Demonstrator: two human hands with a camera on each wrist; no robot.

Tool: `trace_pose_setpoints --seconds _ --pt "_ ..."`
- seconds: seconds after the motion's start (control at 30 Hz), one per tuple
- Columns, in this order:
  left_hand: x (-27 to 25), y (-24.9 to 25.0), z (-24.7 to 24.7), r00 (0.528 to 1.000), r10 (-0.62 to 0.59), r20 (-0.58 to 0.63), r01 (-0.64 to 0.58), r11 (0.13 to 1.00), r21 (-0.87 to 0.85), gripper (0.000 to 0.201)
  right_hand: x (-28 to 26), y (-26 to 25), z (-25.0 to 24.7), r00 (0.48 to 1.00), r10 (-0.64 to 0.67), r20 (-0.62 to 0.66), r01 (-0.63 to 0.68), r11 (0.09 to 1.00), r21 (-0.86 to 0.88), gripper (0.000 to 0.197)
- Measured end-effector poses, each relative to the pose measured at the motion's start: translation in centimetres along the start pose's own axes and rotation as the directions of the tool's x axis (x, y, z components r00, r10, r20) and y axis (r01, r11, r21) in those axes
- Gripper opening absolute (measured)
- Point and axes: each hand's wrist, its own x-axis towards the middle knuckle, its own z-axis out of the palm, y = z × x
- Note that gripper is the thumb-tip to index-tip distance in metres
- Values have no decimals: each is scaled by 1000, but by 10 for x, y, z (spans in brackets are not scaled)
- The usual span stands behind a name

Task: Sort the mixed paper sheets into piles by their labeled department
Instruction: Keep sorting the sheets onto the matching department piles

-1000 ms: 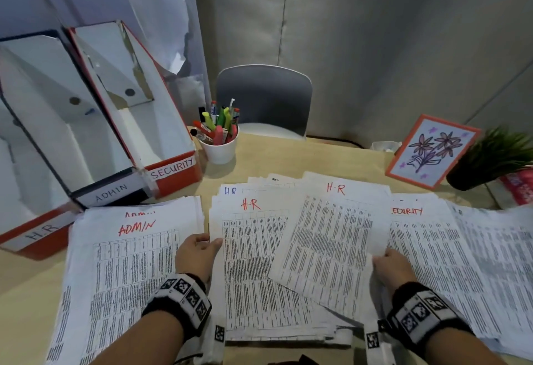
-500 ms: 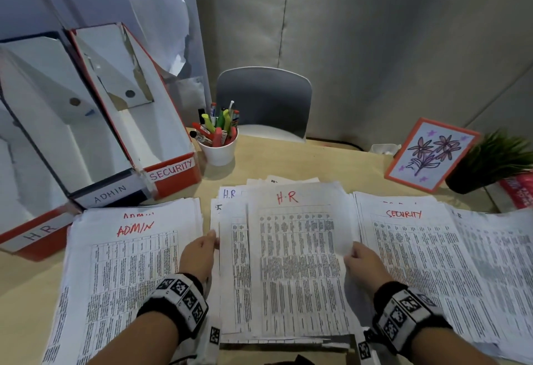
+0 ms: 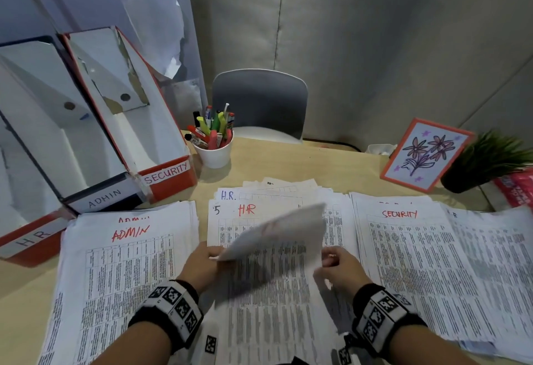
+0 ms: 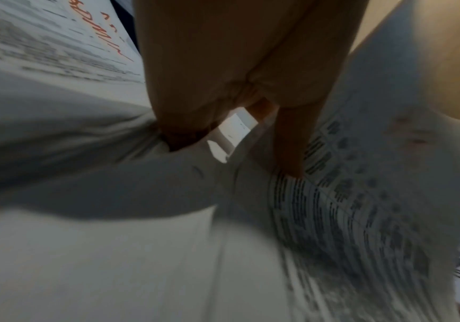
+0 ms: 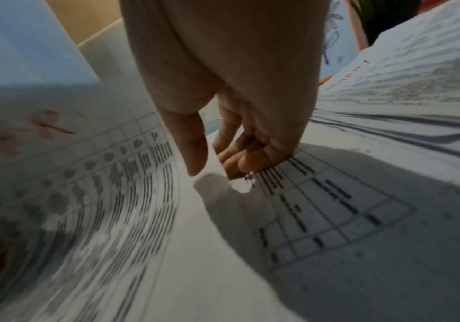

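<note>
Across the tan wooden desk, the white printed H.R sheet, flat half a second ago, now lifts over the middle H.R pile, pinched by left hand and right hand, apparently for squaring.

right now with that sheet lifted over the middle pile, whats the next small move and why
Probably lower the lifted sheet flat onto the H.R pile: both the left hand and right hand hold it right above that pile.
</note>
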Motion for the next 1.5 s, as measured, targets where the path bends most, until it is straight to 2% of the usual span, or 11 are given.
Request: trace_pose_setpoints --seconds 0.07,0.17,0.3,0.5,0.57,0.7,0.77,0.83,0.97,1.2,1.5 --pt "2 -3 -4 998 -21 57 23 1000 -19 37 3 2 -3 999 1 33 -3 997 76 46" --pt "1 -4 -7 993 -31 112 44 992 -118 15 4 1 -4 991 -77 106 70 995 66 39" --pt "-1 -4 -9 991 6 135 22 979 -204 24 -3 -6 -4 972 -160 172 150 986 66 31" --pt "7 -15 -7 986 -145 -84 102 918 -384 44 2 11 -7 982 -139 127 121 983 140 20" --pt "5 -12 -6 977 -120 -174 59 946 -319 30 2 17 -8 981 -140 136 116 979 167 25" --pt "7 -10 -4 960 -81 -270 37 986 -164 42 -6 12 -14 963 -215 165 209 977 51 5" --pt "12 -15 -4 953 -144 -266 86 972 -218 48 -9 9 -14 947 -244 208 254 967 -22 21" --pt "17 -22 -5 947 -158 -281 102 974 -203 41 -8 12 -15 953 -232 193 242 970 -26 30" --pt "7 -11 -6 926 -124 -358 92 990 -105 16 -4 22 -17 984 -135 118 121 985 120 8" --pt "5 -4 -11 986 -119 -113 117 993 -26 28 1 19 -9 985 -107 135 85 983 163 8" --pt "14 2 -10 987 -135 -84 143 986 92 32 -2 15 -9 984 -132 121 116 985 131 9"
